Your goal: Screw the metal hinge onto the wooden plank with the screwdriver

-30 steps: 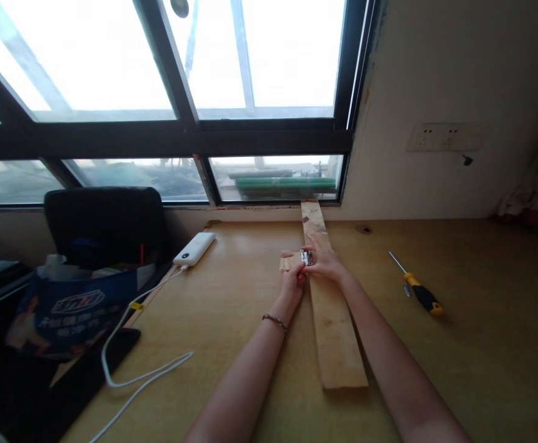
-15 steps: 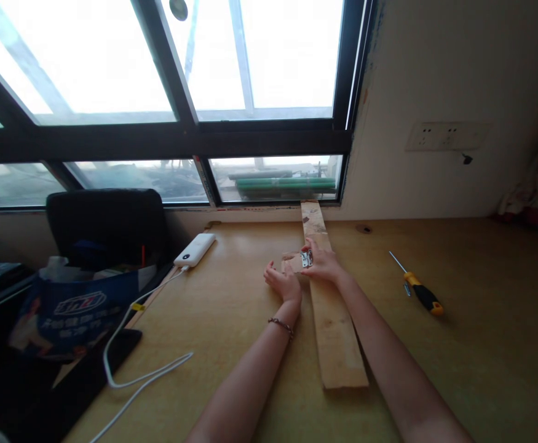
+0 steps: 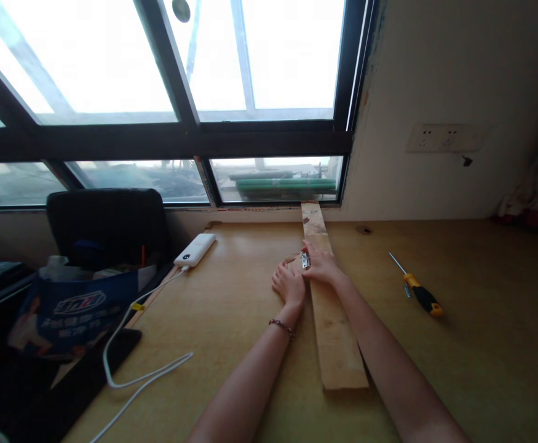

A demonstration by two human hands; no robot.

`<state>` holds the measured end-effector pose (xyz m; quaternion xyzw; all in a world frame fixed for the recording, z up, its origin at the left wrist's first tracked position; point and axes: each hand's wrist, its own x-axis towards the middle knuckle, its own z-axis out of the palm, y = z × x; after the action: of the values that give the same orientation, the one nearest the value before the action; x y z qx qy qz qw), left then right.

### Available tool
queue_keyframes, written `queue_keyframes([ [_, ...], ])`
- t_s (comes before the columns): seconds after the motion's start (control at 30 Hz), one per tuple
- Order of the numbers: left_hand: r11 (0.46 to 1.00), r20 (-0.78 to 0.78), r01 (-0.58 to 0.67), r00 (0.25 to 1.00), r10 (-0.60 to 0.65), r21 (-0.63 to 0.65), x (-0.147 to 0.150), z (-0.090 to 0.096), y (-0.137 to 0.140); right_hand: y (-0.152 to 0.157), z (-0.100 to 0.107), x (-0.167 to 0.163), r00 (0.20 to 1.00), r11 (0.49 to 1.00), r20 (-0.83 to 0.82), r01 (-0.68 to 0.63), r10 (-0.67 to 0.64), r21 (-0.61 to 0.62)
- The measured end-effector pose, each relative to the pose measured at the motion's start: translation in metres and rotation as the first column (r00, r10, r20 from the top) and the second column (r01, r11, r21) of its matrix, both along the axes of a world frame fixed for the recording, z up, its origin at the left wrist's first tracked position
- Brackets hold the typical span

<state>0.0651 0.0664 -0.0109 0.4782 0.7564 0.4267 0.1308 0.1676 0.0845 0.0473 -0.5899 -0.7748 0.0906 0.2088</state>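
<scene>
A long wooden plank point(image 3: 337, 338) lies lengthwise on the table, its far end at the window sill. Against its left side is a short wooden piece point(image 3: 291, 259), mostly covered by my left hand point(image 3: 288, 284), whose fingers are bent over it. A small silver metal hinge point(image 3: 305, 261) sits where the short piece meets the plank. My right hand point(image 3: 321, 264) rests over the plank, with thumb and fingers closed around the hinge's edges.
On the right lie a yellow-and-black screwdriver point(image 3: 423, 295) and a small metal piece point(image 3: 407, 291) beside it. A white power bank point(image 3: 195, 250) with a white cable point(image 3: 149, 378) is at the left edge. Beyond stand a blue bag point(image 3: 77, 314) and a black chair point(image 3: 107, 221).
My left hand has moved slightly right and its raised fingers have come down over the short wooden piece. My right hand stays at the hinge, which has tilted a little.
</scene>
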Motion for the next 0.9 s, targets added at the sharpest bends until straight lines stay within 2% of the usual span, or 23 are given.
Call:
queue_keyframes([
  [0.2,1.0,0.02,-0.007,1.0,0.007,0.02,-0.001,-0.002,0.001,0.001,-0.003,0.002,0.997,1.0,-0.081,-0.014,0.013,-0.007],
  [0.3,0.999,0.016,-0.024,1.0,0.024,0.038,-0.001,-0.003,0.001,-0.003,-0.004,0.008,0.976,0.997,-0.214,-0.023,0.039,0.076],
  [0.4,0.997,0.029,-0.038,0.999,0.036,0.065,-0.001,-0.003,0.002,-0.014,-0.002,0.03,0.928,0.988,-0.373,0.066,-0.009,0.141],
  [0.47,0.996,0.038,-0.046,0.998,0.044,0.073,-0.001,-0.002,0.003,-0.028,-0.002,0.057,0.913,0.973,-0.396,0.171,-0.098,0.154],
  [0.53,0.995,0.046,-0.058,0.997,0.054,0.084,0.0,-0.001,0.002,-0.046,-0.005,0.093,0.911,0.929,-0.34,0.314,-0.235,0.198],
  [0.6,0.991,0.045,-0.057,0.998,0.052,0.124,0.001,0.002,-0.001,-0.064,-0.013,0.131,0.884,0.854,-0.219,0.459,-0.413,0.245],
  [0.67,0.981,0.026,-0.009,1.0,0.004,0.195,0.004,0.005,-0.006,-0.08,-0.023,0.165,0.774,0.723,-0.096,0.623,-0.626,0.299],
  [0.73,0.96,-0.007,0.083,0.996,-0.084,0.268,0.007,0.008,-0.011,-0.09,-0.034,0.189,0.67,0.65,0.02,0.712,-0.742,0.266],
  [0.8,0.935,-0.036,0.165,0.986,-0.162,0.313,0.009,0.011,-0.014,-0.095,-0.041,0.202,0.603,0.611,0.104,0.769,-0.791,0.189],
  [0.9,0.914,-0.042,0.211,0.977,-0.21,0.346,0.01,0.012,-0.015,-0.094,-0.045,0.207,0.571,0.583,0.139,0.808,-0.809,0.077],
])
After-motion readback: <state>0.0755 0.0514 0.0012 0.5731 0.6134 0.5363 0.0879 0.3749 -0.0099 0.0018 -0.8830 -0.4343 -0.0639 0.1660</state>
